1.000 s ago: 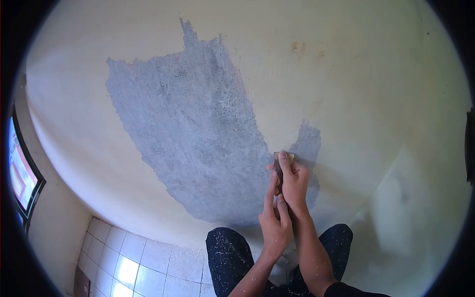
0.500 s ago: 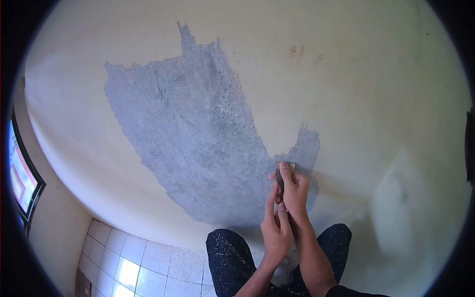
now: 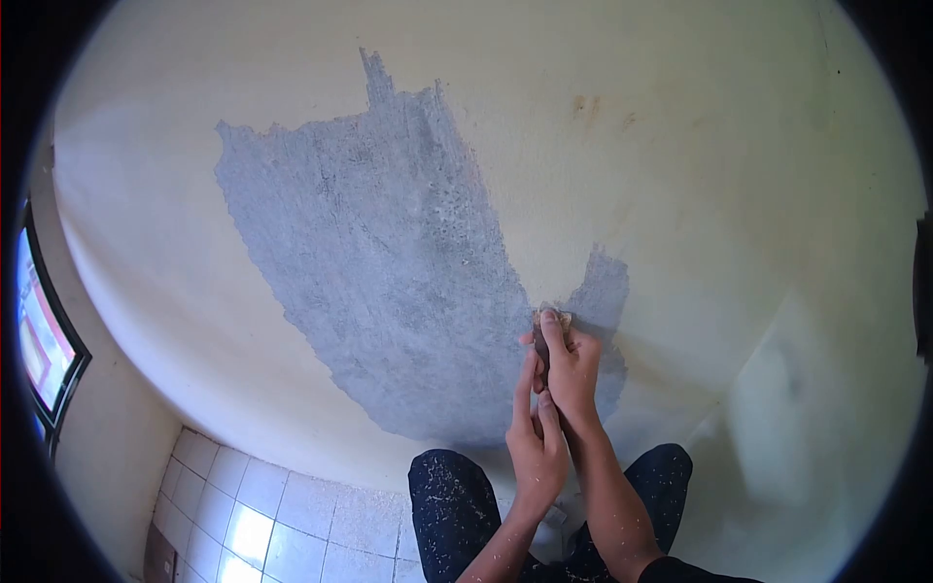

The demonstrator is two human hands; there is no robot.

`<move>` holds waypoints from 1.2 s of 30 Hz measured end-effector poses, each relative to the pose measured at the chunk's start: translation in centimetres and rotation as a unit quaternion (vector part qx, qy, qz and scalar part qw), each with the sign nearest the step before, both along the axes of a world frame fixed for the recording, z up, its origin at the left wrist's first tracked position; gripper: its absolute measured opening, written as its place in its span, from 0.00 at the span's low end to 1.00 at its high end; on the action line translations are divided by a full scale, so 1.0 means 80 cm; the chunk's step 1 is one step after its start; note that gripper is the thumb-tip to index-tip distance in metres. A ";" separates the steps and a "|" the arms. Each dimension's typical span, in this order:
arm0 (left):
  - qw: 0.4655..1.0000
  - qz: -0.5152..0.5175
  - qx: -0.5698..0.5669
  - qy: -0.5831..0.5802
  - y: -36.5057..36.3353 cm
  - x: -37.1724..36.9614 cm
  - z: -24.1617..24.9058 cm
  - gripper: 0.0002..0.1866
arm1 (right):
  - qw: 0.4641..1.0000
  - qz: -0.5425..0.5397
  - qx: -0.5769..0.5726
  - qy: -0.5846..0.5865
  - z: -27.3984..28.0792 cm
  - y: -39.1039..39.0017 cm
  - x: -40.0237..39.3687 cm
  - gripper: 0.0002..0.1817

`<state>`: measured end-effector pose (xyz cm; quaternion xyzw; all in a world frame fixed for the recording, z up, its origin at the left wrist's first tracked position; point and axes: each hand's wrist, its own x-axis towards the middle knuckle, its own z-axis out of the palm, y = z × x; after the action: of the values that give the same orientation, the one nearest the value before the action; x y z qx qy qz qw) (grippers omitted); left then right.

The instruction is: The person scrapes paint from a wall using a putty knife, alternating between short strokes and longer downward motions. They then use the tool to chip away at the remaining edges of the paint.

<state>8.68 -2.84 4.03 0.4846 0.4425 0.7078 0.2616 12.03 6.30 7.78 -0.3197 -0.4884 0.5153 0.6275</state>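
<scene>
My right hand [image 3: 573,374] is closed around a paint scraper [image 3: 541,346] with a dark handle, the thumb lying along it near the blade. The blade end presses on the wall at the border between the bare grey patch [image 3: 389,262] and the cream paint [image 3: 525,194]. Just below, my left hand [image 3: 537,452] grips the lower end of the handle, its index finger stretched along the side and its thumb beside it. Part of the handle is hidden by the fingers.
My knees [image 3: 452,496] in dark trousers, speckled with paint flakes, are close to the wall. White floor tiles [image 3: 301,505] lie at lower left. A screen with a dark frame [image 3: 73,374] stands at the left edge. Brown marks [image 3: 586,105] show on the upper wall.
Both hands and the scraper have moved slightly up and left along the paint edge. The view has shifted a little. Both hands keep their grip.
</scene>
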 end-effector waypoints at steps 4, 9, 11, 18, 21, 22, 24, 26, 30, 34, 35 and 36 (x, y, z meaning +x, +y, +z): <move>0.998 0.014 -0.026 0.047 -0.001 -0.008 0.001 0.27 | 1.000 -0.022 0.012 0.003 0.002 -0.003 -0.006 0.26; 1.000 -0.011 0.007 0.004 0.000 -0.009 0.033 0.27 | 1.000 -0.018 0.017 0.019 0.029 0.003 -0.008 0.25; 0.998 0.024 0.019 0.063 0.004 -0.010 -0.008 0.27 | 1.000 -0.026 -0.008 0.010 -0.004 -0.002 -0.005 0.24; 0.999 -0.005 -0.028 0.025 -0.006 -0.004 0.010 0.28 | 1.000 -0.007 -0.020 0.007 0.002 -0.004 -0.003 0.24; 0.999 0.006 -0.013 0.048 0.002 -0.010 0.002 0.28 | 0.999 -0.042 -0.011 0.014 -0.005 -0.006 -0.006 0.23; 0.998 0.011 -0.011 0.057 -0.001 -0.011 0.000 0.28 | 0.999 -0.026 -0.015 0.020 -0.003 -0.009 -0.005 0.23; 0.999 -0.005 -0.006 0.035 -0.004 -0.008 0.014 0.27 | 0.999 0.000 -0.011 0.037 0.017 -0.003 -0.003 0.23; 0.999 -0.003 0.005 0.032 -0.005 -0.003 0.018 0.27 | 0.999 -0.009 -0.010 0.029 0.007 0.002 0.000 0.23; 0.999 0.000 -0.023 0.041 -0.007 -0.004 -0.006 0.27 | 1.000 -0.015 -0.016 0.014 -0.007 -0.004 0.001 0.24; 1.000 -0.023 -0.014 0.007 -0.004 -0.008 0.016 0.27 | 1.000 -0.015 -0.007 0.025 0.011 0.001 -0.005 0.24; 1.000 -0.020 0.018 -0.003 0.000 -0.005 0.008 0.27 | 1.000 -0.017 -0.009 0.017 0.007 0.003 -0.004 0.25; 1.000 -0.006 0.012 0.019 -0.005 -0.007 -0.005 0.27 | 1.000 -0.022 -0.015 0.007 -0.005 -0.004 -0.005 0.25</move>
<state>8.16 -3.26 3.63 0.5038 0.4358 0.7022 0.2515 11.64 5.98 7.35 -0.3366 -0.4689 0.5108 0.6371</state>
